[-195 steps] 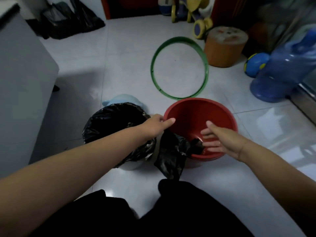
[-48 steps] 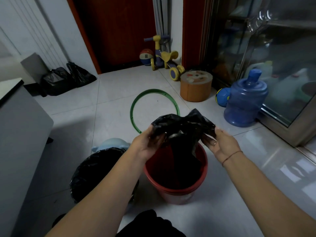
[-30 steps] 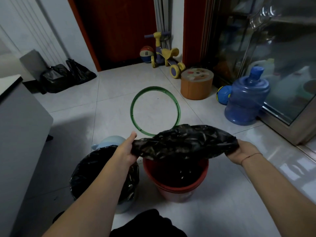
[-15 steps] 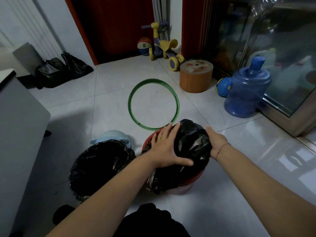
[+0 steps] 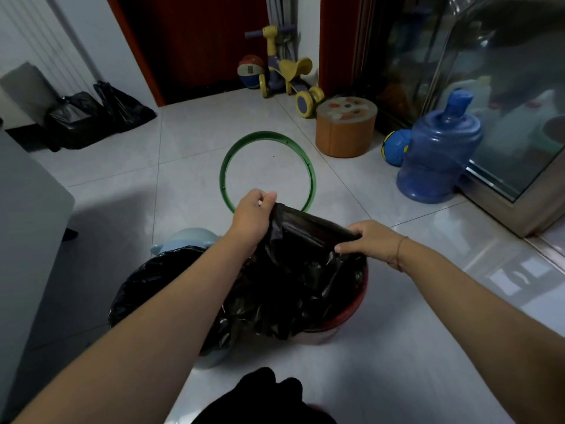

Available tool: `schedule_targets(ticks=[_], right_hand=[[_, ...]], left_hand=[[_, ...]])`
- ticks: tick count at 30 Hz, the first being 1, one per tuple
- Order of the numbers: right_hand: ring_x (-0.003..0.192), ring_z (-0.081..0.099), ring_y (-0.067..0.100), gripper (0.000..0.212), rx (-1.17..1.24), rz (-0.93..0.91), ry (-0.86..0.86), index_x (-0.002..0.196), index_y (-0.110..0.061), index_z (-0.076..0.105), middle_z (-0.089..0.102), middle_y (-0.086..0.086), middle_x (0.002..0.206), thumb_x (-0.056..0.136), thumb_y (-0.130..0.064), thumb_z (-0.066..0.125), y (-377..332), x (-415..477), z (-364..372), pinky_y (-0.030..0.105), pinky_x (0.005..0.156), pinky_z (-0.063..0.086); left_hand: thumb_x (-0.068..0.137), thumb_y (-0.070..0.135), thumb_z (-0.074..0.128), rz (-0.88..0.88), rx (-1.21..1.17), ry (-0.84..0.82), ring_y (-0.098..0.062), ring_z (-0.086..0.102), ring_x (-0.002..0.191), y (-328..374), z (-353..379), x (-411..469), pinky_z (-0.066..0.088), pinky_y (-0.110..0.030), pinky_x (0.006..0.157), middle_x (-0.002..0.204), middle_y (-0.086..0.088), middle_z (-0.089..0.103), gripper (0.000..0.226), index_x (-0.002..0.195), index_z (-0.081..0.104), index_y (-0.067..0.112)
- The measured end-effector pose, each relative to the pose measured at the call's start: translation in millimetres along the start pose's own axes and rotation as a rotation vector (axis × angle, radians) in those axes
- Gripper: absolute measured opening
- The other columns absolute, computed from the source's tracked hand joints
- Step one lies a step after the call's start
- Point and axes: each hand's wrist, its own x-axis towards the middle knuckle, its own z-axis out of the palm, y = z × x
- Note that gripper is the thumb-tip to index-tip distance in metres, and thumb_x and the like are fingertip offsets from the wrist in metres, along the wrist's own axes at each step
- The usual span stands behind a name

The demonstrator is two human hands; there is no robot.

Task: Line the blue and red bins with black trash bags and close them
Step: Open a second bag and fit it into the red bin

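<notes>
Currently: task roughly half done, by my reading.

Blue bin (image 5: 214,358), on the left: lined. Its black liner (image 5: 153,286) is turned out over the rim. No lid is on it. A pale-blue piece (image 5: 189,237) sits just behind it; it could be the lid, cannot tell.

Red bin (image 5: 362,289), just beside the blue one on the right: lining in progress. The second black trash bag (image 5: 299,270) lies bunched in and over the bin and covers the near and left rim. Only the right rim and a strip of lower wall show red. The bag's mouth is not yet spread round the rim.

A green ring (image 5: 222,179) lies flat on the floor beyond both bins; possibly a clamp hoop, a guess.

Left to do, as judged: open the mouth, fold it over the red rim all round, then close both bins.

Left hand (image 5: 252,217): fingers curled tight into a fist with the thumb on top, gripping the far-left part of the bag's edge above the bin.

Right hand (image 5: 371,243): fingers (image 5: 351,234) hooked over the edge with the thumb beneath, pinching the film at the right side.

Both hands are closed narrow on the bag alone, and the edge runs taut between them. Neither hand touches the bin, as far as the view shows.
</notes>
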Motion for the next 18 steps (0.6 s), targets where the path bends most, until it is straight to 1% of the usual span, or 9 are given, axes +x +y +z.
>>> schedule_targets(ticks=[3, 6, 8, 10, 12, 14, 16, 17, 18], right_hand=[[0.076, 0.064, 0.021, 0.032, 0.266, 0.086, 0.148, 0.097, 0.003, 0.069, 0.069, 0.016, 0.088, 0.078, -0.022, 0.073, 13.2, 4.2, -9.3, 0.030, 0.077, 0.054], [0.082, 0.061, 0.026, 0.026, 0.528, 0.185, 0.395, 0.086, -0.001, 0.067, 0.065, 0.019, 0.090, 0.082, -0.026, 0.069, 21.9, 5.1, -13.7, 0.038, 0.085, 0.053], [0.077, 0.054, 0.025, 0.029, 0.477, 0.203, 0.680, 0.078, -0.003, 0.062, 0.058, 0.015, 0.081, 0.086, -0.031, 0.061, 21.7, 2.9, -14.8, 0.036, 0.077, 0.049], [0.077, 0.050, 0.024, 0.043, 0.369, 0.143, 0.833, 0.084, -0.005, 0.058, 0.052, 0.006, 0.075, 0.086, -0.048, 0.054, 15.6, -8.2, -8.5, 0.034, 0.072, 0.043], [0.086, 0.051, 0.019, 0.066, 0.376, 0.089, 0.738, 0.100, -0.015, 0.052, 0.052, 0.000, 0.088, 0.072, -0.074, 0.046, 8.8, -24.5, 11.6, 0.033, 0.077, 0.041], [0.107, 0.049, 0.018, 0.100, 0.182, 0.096, 0.617, 0.127, -0.019, 0.041, 0.046, 0.001, 0.121, 0.054, -0.087, 0.046, 7.5, -37.7, 35.9, 0.035, 0.089, 0.041], [0.127, 0.041, 0.025, 0.114, -0.009, 0.130, 0.558, 0.144, -0.022, 0.021, 0.033, 0.006, 0.143, 0.054, -0.079, 0.061, 12.2, -36.5, 50.0, 0.042, 0.103, 0.038], [0.129, 0.042, 0.028, 0.111, -0.035, 0.160, 0.541, 0.145, -0.019, 0.020, 0.036, 0.009, 0.144, 0.059, -0.069, 0.069, 14.1, -32.8, 52.0, 0.042, 0.104, 0.039], [0.123, 0.048, 0.030, 0.099, -0.023, 0.186, 0.533, 0.142, -0.012, 0.029, 0.046, 0.012, 0.138, 0.065, -0.056, 0.074, 16.4, -27.3, 51.4, 0.041, 0.101, 0.042]], left_hand=[[0.096, 0.037, 0.048, -0.133, -0.024, -0.053, -0.023, 0.054, 0.074, -5.9, -3.3, 8.1, 0.040, -0.030, 0.065, 0.075, -0.005, 0.057, 0.034, 0.079, 0.056, 0.010], [0.093, 0.050, 0.048, -0.467, -0.090, -0.101, -0.016, 0.055, 0.064, -14.7, -11.7, 7.0, 0.039, -0.027, 0.054, 0.076, -0.002, 0.057, 0.043, 0.093, 0.059, 0.009], [0.089, 0.056, 0.050, -0.622, -0.251, -0.119, -0.015, 0.058, 0.066, -22.4, -14.9, 5.1, 0.039, -0.026, 0.051, 0.085, -0.004, 0.064, 0.048, 0.095, 0.062, 0.010], [0.085, 0.063, 0.050, -0.661, -0.401, -0.198, -0.021, 0.064, 0.082, -29.7, -14.4, 3.9, 0.045, -0.029, 0.058, 0.108, -0.008, 0.066, 0.062, 0.111, 0.063, 0.008], [0.070, 0.071, 0.058, -0.665, -0.452, -0.282, -0.029, 0.064, 0.102, -32.5, -12.1, -1.1, 0.052, -0.035, 0.074, 0.120, -0.010, 0.065, 0.085, 0.124, 0.059, 0.005], [0.051, 0.072, 0.069, -0.631, -0.395, -0.324, -0.030, 0.063, 0.109, -32.1, -10.5, -6.8, 0.050, -0.040, 0.093, 0.120, -0.012, 0.066, 0.096, 0.122, 0.061, 0.008], [0.046, 0.064, 0.079, -0.553, -0.256, -0.377, -0.026, 0.066, 0.104, -33.1, -9.4, -11.5, 0.052, -0.036, 0.092, 0.118, -0.013, 0.067, 0.089, 0.115, 0.065, 0.010], [0.048, 0.057, 0.083, -0.527, -0.158, -0.407, -0.022, 0.070, 0.095, -32.8, -9.8, -13.9, 0.055, -0.031, 0.083, 0.113, -0.013, 0.070, 0.078, 0.107, 0.067, 0.009], [0.052, 0.048, 0.086, -0.513, -0.040, -0.425, -0.021, 0.071, 0.086, -34.2, -10.4, -15.1, 0.057, -0.029, 0.076, 0.107, -0.014, 0.071, 0.067, 0.101, 0.067, 0.006]])
